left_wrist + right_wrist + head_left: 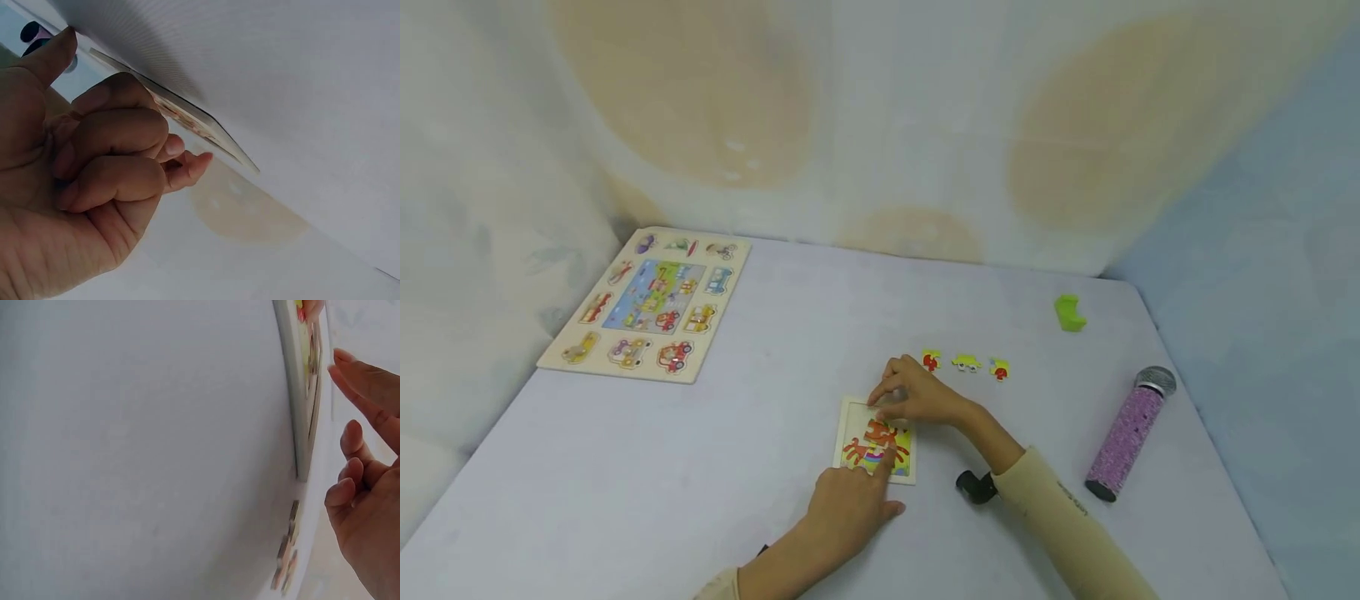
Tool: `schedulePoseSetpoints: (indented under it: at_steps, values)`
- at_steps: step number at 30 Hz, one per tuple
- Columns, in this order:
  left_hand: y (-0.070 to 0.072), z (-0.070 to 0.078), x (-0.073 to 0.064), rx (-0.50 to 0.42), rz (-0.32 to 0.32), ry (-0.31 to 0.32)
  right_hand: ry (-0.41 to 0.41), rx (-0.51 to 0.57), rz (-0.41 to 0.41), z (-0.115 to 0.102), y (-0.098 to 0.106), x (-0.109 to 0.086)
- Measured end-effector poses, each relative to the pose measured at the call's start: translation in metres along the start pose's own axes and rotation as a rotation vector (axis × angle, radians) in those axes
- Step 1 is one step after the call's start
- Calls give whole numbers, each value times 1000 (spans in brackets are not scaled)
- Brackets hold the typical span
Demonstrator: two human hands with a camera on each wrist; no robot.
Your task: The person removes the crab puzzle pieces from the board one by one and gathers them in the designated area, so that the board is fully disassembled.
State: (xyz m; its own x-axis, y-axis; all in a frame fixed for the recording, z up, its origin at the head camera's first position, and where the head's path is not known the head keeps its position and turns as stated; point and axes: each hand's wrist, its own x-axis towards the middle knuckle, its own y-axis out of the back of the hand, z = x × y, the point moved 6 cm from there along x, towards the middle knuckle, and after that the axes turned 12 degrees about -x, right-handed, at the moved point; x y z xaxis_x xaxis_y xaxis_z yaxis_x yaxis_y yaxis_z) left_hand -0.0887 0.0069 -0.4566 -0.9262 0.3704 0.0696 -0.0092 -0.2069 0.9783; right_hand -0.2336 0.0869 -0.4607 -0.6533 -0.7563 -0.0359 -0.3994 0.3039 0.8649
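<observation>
A small jigsaw board [839, 442] with a pale raised rim lies flat in front of me, partly filled with red and yellow pieces. My left hand [847, 507] reaches over its near edge, the straight index finger touching the picture. In the left wrist view its other fingers [119, 131] are curled toward the palm. Above the board's far right side is my right hand [917, 393], its thumb and fingers bent loosely over a red jigsaw piece [876, 432]. The right wrist view shows nothing between its fingers [365, 381].
Three loose jigsaw pieces [966, 363] lie in a row beyond my right hand. A larger vehicle puzzle board [625, 333] lies at the far left. At the right are a purple glittery microphone [1127, 437] and a green block [1067, 313]. A black object [976, 487] sits by my right forearm.
</observation>
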Motion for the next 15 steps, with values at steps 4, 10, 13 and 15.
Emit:
schedulePoseSetpoints:
  at_steps: [4, 10, 13, 15]
  values:
    - [2, -1, 0, -15, -4, -4, -50, -102, 31, -4, 0, -9]
    - [10, -17, -11, -135, -87, 21, -70, -275, 72, -14, -3, -23]
    - [21, -37, -15, -181, -80, 35, -51, -337, 91, -18, -6, -26]
    - [28, -53, -11, -192, -62, 49, -40, -360, 106, -20, -6, -28]
